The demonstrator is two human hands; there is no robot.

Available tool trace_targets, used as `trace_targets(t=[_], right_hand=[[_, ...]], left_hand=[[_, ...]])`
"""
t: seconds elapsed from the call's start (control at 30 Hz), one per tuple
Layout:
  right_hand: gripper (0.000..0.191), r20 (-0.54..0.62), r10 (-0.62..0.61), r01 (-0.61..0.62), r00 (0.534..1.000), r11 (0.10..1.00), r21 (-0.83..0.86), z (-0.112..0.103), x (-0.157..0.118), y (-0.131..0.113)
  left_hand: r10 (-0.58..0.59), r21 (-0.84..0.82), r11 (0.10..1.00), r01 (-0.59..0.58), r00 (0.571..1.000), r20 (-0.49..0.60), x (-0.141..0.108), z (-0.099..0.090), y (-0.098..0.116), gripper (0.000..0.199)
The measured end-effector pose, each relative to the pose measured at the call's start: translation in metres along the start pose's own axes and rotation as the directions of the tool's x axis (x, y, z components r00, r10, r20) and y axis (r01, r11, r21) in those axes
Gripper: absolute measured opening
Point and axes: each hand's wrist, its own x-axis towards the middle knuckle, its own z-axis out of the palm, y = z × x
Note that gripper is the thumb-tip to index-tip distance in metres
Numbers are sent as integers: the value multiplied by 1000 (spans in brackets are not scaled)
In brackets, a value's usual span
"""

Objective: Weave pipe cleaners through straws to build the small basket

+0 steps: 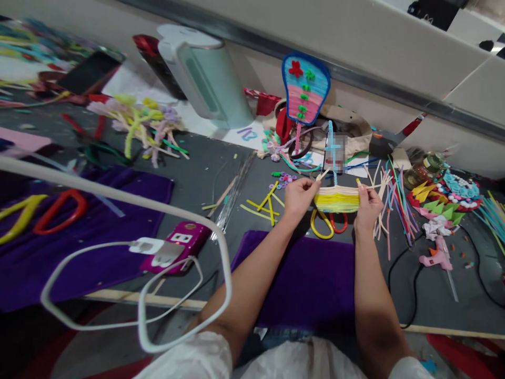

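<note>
Between my two hands is a striped panel of pipe cleaners, cream along the top, yellow in the middle and greenish at the bottom. My left hand pinches its left side, and a cream strand sticks out above the fingertips. On the right edge, my right hand is closed around the panel, with cream ends poking out past it. A light blue pipe cleaner stem rises behind the panel's top edge. Just below lie scissors with yellow and red handles, partly hidden by the panel.
A purple cloth lies under my forearms. Right of me are loose pipe cleaners and a pink glue gun. Leftward, a white cable arcs over a magenta power strip. A pale green kettle stands behind.
</note>
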Motion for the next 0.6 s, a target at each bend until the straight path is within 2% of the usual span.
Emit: trace_targets(t=[0.13, 0.2, 0.27, 0.37, 0.47, 0.53, 0.6], right_hand=[[28, -9, 74, -73, 997, 996, 56, -1, 2, -1], [27, -10, 130, -129, 991, 986, 101, -1, 4, 0], [26, -6, 182, -178, 983, 971, 159, -2, 6, 1], [23, 4, 230, -225, 973, 949, 222, -3, 7, 3], [21, 3, 270, -261, 963, 928, 266, -3, 7, 3], [20, 1, 291, -280, 957, 917, 284, -2, 8, 3], [20, 1, 301, -289, 954, 913, 288, -2, 8, 3]], left_hand=[[7, -51, 999, -6, 1000, 12, -1, 0, 5, 29], [-40, -178, 983, 45, 999, 30, -2, 1, 9, 27], [-125, -326, 934, 144, 989, 79, -3, 2, 13, 26], [-260, -459, 829, 318, 947, 188, -5, 4, 16, 30], [-362, -526, 711, 467, 884, 295, -6, 5, 17, 36], [-397, -556, 642, 528, 849, 347, -6, 5, 17, 38], [-408, -564, 619, 546, 838, 363, -6, 5, 18, 40]])
